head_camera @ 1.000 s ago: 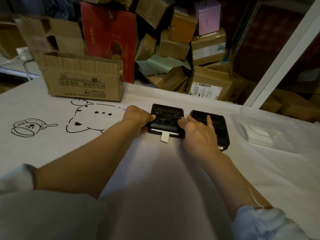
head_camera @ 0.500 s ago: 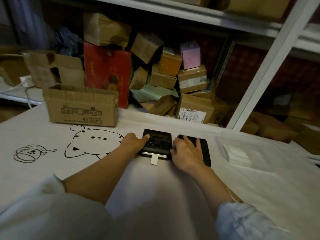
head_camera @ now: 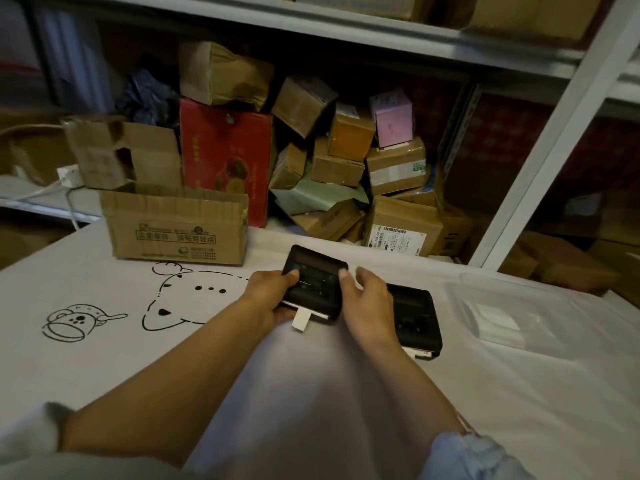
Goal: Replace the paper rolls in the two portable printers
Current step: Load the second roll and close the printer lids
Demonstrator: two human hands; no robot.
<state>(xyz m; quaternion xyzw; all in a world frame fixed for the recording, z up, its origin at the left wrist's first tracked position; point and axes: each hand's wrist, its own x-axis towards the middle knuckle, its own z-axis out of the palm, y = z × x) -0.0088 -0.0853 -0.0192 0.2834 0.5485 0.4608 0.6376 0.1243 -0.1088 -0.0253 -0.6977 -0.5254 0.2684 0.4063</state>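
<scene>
While your two hands close on one printer (head_camera: 313,282), its far edge is tilted up off the tabletop (head_camera: 104,341) and a short white strip of paper (head_camera: 300,319) sticks out of its near edge. Your left hand (head_camera: 268,297) clamps the printer's left side, thumb laid on the top face and fingers wrapped underneath. Your right hand (head_camera: 367,303) holds the right side with its thumb pressed on the top face, the other fingers spread loosely above the second printer (head_camera: 417,318).

You have two black printers in view. The second one lies flat on the white cloth at about four o'clock from the first, just beside it, partly hidden by your right hand and wrist, with a bit of white paper showing at its near corner.

At three o'clock from the printers sits one clear plastic tray (head_camera: 505,306) with something white and flat inside; how many pieces it holds, you cannot tell. At nine o'clock the cloth carries two cartoon drawings: a bear face (head_camera: 180,299) just beside your left wrist and a smaller figure (head_camera: 74,322) farther left.

At eleven o'clock stands one open cardboard box (head_camera: 176,230) with printed text on its front. Behind it a red box (head_camera: 225,157) stands upright among a pile of brown cartons under the metal shelf (head_camera: 381,32).
</scene>
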